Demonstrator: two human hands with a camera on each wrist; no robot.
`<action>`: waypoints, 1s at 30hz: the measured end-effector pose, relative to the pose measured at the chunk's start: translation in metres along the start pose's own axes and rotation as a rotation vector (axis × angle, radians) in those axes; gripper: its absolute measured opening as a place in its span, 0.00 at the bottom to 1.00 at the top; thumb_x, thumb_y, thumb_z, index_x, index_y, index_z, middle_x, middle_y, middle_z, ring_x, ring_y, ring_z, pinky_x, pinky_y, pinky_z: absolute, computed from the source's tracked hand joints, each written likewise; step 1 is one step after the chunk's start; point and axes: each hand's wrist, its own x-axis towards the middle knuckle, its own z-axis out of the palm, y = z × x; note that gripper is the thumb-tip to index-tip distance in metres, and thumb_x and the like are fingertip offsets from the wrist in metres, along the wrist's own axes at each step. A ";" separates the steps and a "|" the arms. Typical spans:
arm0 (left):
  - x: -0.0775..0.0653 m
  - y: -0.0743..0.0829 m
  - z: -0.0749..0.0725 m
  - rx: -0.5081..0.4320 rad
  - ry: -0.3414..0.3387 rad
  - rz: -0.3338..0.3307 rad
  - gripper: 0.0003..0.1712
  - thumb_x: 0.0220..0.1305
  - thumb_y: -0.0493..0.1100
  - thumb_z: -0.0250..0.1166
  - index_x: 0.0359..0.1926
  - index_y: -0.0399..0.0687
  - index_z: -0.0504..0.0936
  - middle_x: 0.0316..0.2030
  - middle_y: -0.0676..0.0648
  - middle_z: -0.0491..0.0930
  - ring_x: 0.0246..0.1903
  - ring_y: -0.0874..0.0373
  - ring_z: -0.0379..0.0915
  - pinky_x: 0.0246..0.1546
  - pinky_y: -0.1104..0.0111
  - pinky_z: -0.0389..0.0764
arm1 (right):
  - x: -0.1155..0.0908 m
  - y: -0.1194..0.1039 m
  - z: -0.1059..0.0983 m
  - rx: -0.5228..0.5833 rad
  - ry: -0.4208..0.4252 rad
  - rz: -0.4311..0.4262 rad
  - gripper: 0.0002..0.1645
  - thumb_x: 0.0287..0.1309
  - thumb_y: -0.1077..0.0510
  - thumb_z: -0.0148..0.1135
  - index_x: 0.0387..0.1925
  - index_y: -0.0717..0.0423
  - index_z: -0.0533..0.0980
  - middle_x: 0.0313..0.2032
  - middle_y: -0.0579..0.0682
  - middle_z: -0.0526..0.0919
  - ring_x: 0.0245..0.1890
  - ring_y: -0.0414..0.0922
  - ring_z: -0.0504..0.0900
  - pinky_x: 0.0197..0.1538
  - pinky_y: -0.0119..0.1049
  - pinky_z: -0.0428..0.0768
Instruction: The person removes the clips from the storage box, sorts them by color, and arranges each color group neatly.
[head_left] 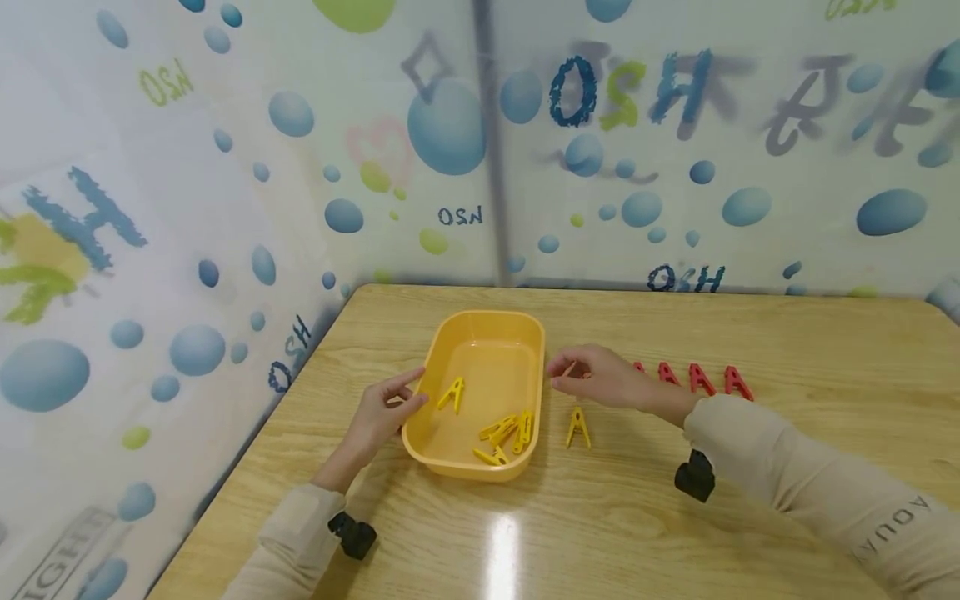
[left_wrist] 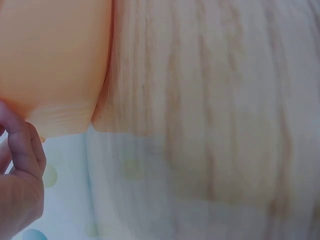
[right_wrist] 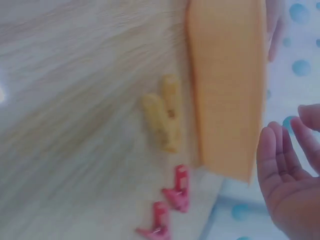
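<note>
Several yellow plastic, A-shaped clips [head_left: 522,432] lie in a yellow-orange plastic tray [head_left: 487,367] with rounded corners, most bunched by its near right corner and one apart near its left wall. The tray rests on the wood-grain bench [head_left: 600,517], closer to the far edge than the near one and toward the left edge, within easy reach of both hands.

The left hand [head_left: 378,417] grips the tray's left rim, thumb over the lip and fingers bent against the outer wall, probably so that the light tray does not slide. The right hand [head_left: 600,377] is beside the tray's right wall, fingers loosely curved and thumb apart; the right wrist view shows nothing between them.

One single yellow clip [head_left: 578,427] sits on the bench just right of the tray, its legs spread toward the near edge. Farther right, four red plastic A-shaped clips [head_left: 702,380] form a row toward the right edge, the leftmost partly hidden by the right hand. The gaps between them seem to leave finger room around each, and the colours are kept apart.
</note>
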 end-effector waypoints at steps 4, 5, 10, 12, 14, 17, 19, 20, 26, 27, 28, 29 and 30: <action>0.006 -0.015 -0.003 -0.006 0.011 0.012 0.26 0.58 0.37 0.60 0.59 0.40 0.68 0.29 0.44 0.71 0.24 0.52 0.73 0.16 0.71 0.75 | 0.016 -0.021 0.006 -0.028 -0.027 -0.026 0.12 0.58 0.58 0.55 0.41 0.62 0.74 0.36 0.51 0.76 0.32 0.48 0.75 0.34 0.36 0.77; 0.006 -0.015 -0.003 -0.003 0.015 0.017 0.26 0.58 0.37 0.60 0.59 0.40 0.68 0.30 0.44 0.71 0.24 0.53 0.73 0.15 0.71 0.75 | 0.021 -0.025 0.008 -0.034 -0.031 -0.028 0.12 0.58 0.58 0.55 0.41 0.60 0.74 0.37 0.50 0.76 0.32 0.46 0.75 0.34 0.35 0.76; 0.008 -0.019 -0.002 -0.021 0.018 0.028 0.26 0.58 0.38 0.60 0.59 0.43 0.68 0.30 0.43 0.71 0.22 0.58 0.72 0.15 0.71 0.75 | 0.047 -0.038 0.021 -0.050 -0.051 -0.031 0.11 0.57 0.58 0.56 0.41 0.59 0.74 0.38 0.49 0.77 0.33 0.43 0.74 0.33 0.32 0.76; 0.008 -0.019 -0.001 -0.033 0.013 0.026 0.26 0.58 0.39 0.60 0.59 0.43 0.68 0.30 0.44 0.71 0.22 0.59 0.72 0.15 0.71 0.75 | 0.057 -0.042 0.026 -0.061 -0.063 -0.036 0.11 0.57 0.58 0.56 0.42 0.59 0.74 0.38 0.49 0.77 0.34 0.43 0.75 0.33 0.31 0.76; 0.008 -0.019 0.000 -0.043 0.010 0.023 0.26 0.58 0.39 0.60 0.59 0.43 0.68 0.29 0.44 0.71 0.21 0.59 0.71 0.15 0.71 0.74 | 0.067 -0.045 0.031 -0.089 -0.078 -0.055 0.12 0.57 0.58 0.56 0.42 0.59 0.74 0.38 0.49 0.77 0.35 0.43 0.75 0.36 0.30 0.76; 0.009 -0.020 -0.001 -0.046 0.018 0.017 0.26 0.58 0.38 0.60 0.59 0.43 0.69 0.29 0.44 0.71 0.20 0.58 0.70 0.15 0.72 0.73 | 0.082 -0.048 0.039 -0.141 -0.119 -0.082 0.14 0.57 0.57 0.56 0.43 0.61 0.74 0.38 0.50 0.78 0.37 0.42 0.75 0.40 0.29 0.75; 0.009 -0.020 -0.001 -0.045 0.021 0.024 0.26 0.58 0.38 0.60 0.58 0.43 0.69 0.29 0.45 0.71 0.20 0.59 0.69 0.14 0.73 0.73 | 0.091 -0.048 0.043 -0.184 -0.160 -0.095 0.15 0.58 0.57 0.55 0.44 0.62 0.74 0.38 0.50 0.77 0.38 0.43 0.75 0.43 0.30 0.74; 0.010 -0.020 -0.001 -0.043 0.021 0.029 0.26 0.58 0.38 0.60 0.58 0.43 0.69 0.28 0.44 0.71 0.20 0.59 0.68 0.14 0.73 0.72 | 0.094 -0.048 0.046 -0.203 -0.181 -0.097 0.16 0.58 0.57 0.55 0.44 0.63 0.73 0.38 0.51 0.77 0.38 0.43 0.75 0.43 0.30 0.74; 0.011 -0.022 -0.001 -0.048 0.009 0.066 0.25 0.58 0.37 0.60 0.58 0.40 0.69 0.28 0.44 0.71 0.19 0.60 0.68 0.15 0.74 0.72 | 0.108 -0.042 0.059 -0.323 -0.249 -0.031 0.16 0.56 0.57 0.57 0.43 0.64 0.73 0.39 0.53 0.77 0.40 0.45 0.75 0.43 0.31 0.73; 0.011 -0.023 -0.001 -0.051 0.008 0.068 0.25 0.58 0.37 0.60 0.58 0.40 0.69 0.27 0.45 0.71 0.19 0.59 0.69 0.15 0.74 0.72 | 0.109 -0.041 0.061 -0.328 -0.252 -0.017 0.16 0.55 0.57 0.58 0.43 0.64 0.73 0.39 0.53 0.77 0.40 0.46 0.75 0.43 0.32 0.73; 0.010 -0.023 -0.001 -0.052 0.009 0.069 0.25 0.58 0.37 0.60 0.58 0.40 0.69 0.27 0.45 0.71 0.20 0.59 0.69 0.15 0.74 0.72 | 0.110 -0.040 0.063 -0.329 -0.254 -0.004 0.16 0.55 0.57 0.58 0.43 0.64 0.73 0.39 0.53 0.77 0.40 0.46 0.75 0.43 0.32 0.73; 0.010 -0.023 -0.001 -0.055 0.010 0.068 0.25 0.58 0.37 0.60 0.58 0.40 0.69 0.27 0.45 0.71 0.20 0.59 0.70 0.15 0.73 0.73 | 0.111 -0.039 0.065 -0.330 -0.257 0.010 0.16 0.55 0.57 0.58 0.43 0.63 0.73 0.39 0.53 0.77 0.40 0.46 0.75 0.43 0.32 0.73; 0.010 -0.024 -0.001 -0.058 0.011 0.065 0.25 0.58 0.37 0.60 0.58 0.40 0.69 0.27 0.45 0.71 0.20 0.58 0.70 0.15 0.73 0.73 | 0.111 -0.037 0.067 -0.330 -0.260 0.026 0.17 0.54 0.57 0.59 0.44 0.63 0.73 0.39 0.54 0.77 0.41 0.46 0.75 0.43 0.32 0.73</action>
